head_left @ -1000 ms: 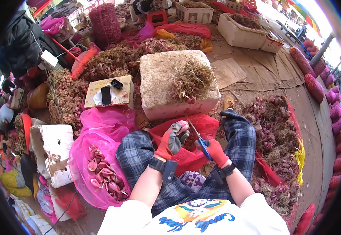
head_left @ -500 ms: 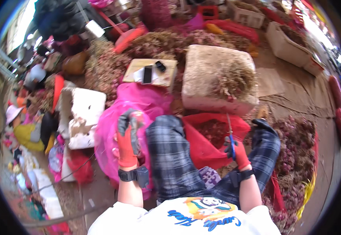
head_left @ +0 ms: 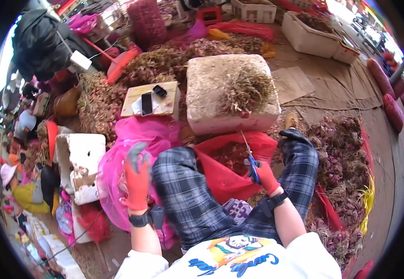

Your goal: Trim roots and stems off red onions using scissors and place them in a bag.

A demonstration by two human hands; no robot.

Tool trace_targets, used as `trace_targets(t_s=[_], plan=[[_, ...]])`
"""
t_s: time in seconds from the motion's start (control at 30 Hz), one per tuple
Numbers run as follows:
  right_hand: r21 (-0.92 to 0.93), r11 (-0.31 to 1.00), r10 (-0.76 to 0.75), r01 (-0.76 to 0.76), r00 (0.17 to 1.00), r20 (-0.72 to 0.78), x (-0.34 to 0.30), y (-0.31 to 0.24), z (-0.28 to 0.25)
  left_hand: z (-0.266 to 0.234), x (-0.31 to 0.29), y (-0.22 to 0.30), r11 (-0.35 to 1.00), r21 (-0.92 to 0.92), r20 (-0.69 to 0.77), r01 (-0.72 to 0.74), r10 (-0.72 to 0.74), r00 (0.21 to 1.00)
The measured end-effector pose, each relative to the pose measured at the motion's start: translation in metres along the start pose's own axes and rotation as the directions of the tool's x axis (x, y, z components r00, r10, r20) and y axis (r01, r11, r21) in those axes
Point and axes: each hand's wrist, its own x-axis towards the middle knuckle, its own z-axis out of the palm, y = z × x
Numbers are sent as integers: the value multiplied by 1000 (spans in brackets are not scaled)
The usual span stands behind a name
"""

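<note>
My right hand [head_left: 268,177], in a red glove with dark fingertips, grips blue-handled scissors [head_left: 254,168] whose blades point away from me. Under the blades lies a red mesh bag [head_left: 264,143] with small reddish onions or shallots inside, between my knees. My left hand [head_left: 137,179], gloved in red and grey, is raised over a pink mesh bag [head_left: 111,174]; its fingers are apart and nothing shows in them. Beyond the red bag stands a white foam box [head_left: 211,88], and a bunch of shallots with dry stalks [head_left: 248,90] rests on top.
A small board-topped stand [head_left: 131,98] holds a phone [head_left: 146,103] and a small black device [head_left: 159,91]. Left is a broken foam box [head_left: 85,153]. Shallot heaps [head_left: 336,158] lie to the right and behind the stand. Long foam boxes [head_left: 304,37] stand far right; a cable crosses lower left.
The view has shifted, so the surroundings sit further left in the picture. My left hand's fingers have changed pose above the pink mesh. The scissors stay in my right hand.
</note>
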Motion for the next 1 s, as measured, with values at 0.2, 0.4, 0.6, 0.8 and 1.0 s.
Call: trace_targets(t_s=[0.2,0.4,0.6,0.8,1.0], plan=[[-87,996,-44,32,989,-144,-3,-5,-8,171,63,3,951,-109,751,290,-112,651],[-152,987,-98,51,941,-325,10,10,-25,352,53,-58,924,109,350,367,-381,856],[106,991,-46,83,949,-311,-3,-38,-14,406,54,-131,894,109,100,435,-445,890],[-399,888,-321,230,930,-178,47,-83,-34,338,67,-106,797,-383,358,468,-339,870],[-780,614,-255,119,965,-54,173,-91,-62,271,113,-97,962,114,447,249,-273,852]])
